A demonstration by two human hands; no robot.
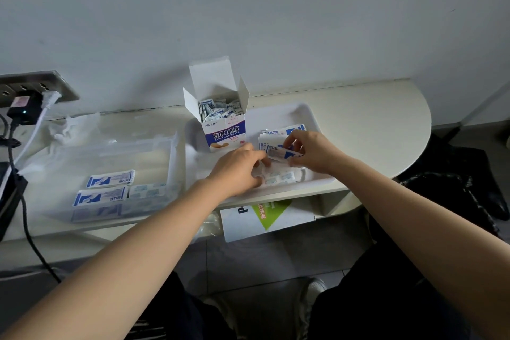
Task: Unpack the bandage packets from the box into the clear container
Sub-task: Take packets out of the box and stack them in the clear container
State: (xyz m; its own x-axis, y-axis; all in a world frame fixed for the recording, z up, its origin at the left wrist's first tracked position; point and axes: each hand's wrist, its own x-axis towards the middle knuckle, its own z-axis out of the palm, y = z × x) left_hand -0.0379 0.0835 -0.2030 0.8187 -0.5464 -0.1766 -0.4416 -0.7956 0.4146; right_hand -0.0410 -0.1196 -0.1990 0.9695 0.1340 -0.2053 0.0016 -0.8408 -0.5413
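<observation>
Here, the left hand (239,171) and right hand (313,150), arms outstretched, pinch one bandage packet (279,153) together.

A black adapter (22,109) and a white plug (51,98) sit in the wall outlet (59,87) at left.

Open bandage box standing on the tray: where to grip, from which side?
Grip the box low on its printed body, across both side walls, from the front. It stands upright with top flaps splayed and packets poking out, so a top grip would likely crush them.
</observation>
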